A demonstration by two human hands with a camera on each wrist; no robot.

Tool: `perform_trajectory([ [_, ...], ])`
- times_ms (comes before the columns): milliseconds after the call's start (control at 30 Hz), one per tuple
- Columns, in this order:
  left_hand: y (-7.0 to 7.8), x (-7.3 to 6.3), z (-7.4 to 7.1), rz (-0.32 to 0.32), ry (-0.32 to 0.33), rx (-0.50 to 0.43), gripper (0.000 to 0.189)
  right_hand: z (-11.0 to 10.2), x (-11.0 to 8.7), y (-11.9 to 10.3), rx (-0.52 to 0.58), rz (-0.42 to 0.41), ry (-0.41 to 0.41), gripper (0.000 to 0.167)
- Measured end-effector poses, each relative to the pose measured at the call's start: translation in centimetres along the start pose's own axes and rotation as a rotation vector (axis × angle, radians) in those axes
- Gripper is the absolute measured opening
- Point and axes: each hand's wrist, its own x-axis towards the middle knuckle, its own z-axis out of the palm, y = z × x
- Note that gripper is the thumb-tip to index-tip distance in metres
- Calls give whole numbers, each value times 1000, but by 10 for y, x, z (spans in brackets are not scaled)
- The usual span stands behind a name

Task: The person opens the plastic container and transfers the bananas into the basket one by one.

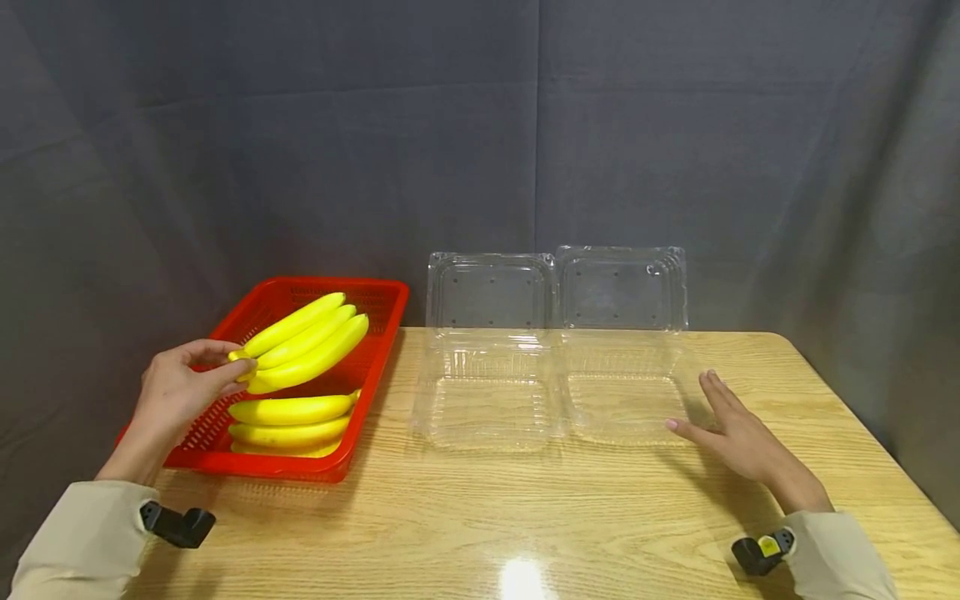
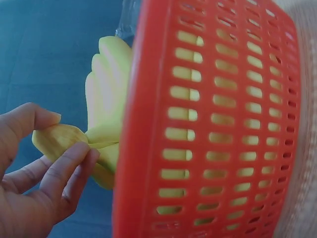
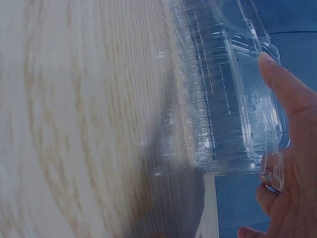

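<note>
My left hand [image 1: 180, 379] pinches the stem end of a bunch of yellow bananas [image 1: 307, 346] and holds it over the red basket [image 1: 401, 325]. In the left wrist view, thumb and fingers close round the bunch's crown [image 2: 59, 141], beside the basket's slotted wall [image 2: 143, 119]. Another banana bunch [image 1: 292, 410] lies inside the basket at its near end. My right hand [image 1: 750, 442] has its fingers extended beside the right clear plastic clamshell box [image 1: 622, 408]. In the right wrist view, the thumb overlaps the rim of that clear box [image 3: 233, 99].
A second open clamshell box [image 1: 487, 412] stands directly left of the first, both with raised lids at the back. They rest on a wooden table [image 1: 450, 517]. A grey curtain [image 1: 480, 150] hangs behind the table.
</note>
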Motion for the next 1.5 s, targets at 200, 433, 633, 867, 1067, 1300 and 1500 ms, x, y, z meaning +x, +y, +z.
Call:
perform_trajectory([
  [200,-10,6,-2,-11,-14,14,58,0,0,0,2,0,0,97],
  [433,-22,8,0,3,-7,22,56,0,1,-1,-2,1,1,96],
  [633,-27,10,0,10,-3,31,55,0,0,0,4,2,2,97],
  [867,-34,11,2,1,-37,40,55,1,1,1,13,3,0,97],
  [1067,-38,11,4,-42,-55,12,56,2,1,1,17,-1,1,96],
  [1300,-38,14,5,-48,-66,15,56,1,0,0,7,7,4,96],
  [1500,-40,16,5,-77,-67,5,59,1,1,0,10,8,1,97],
])
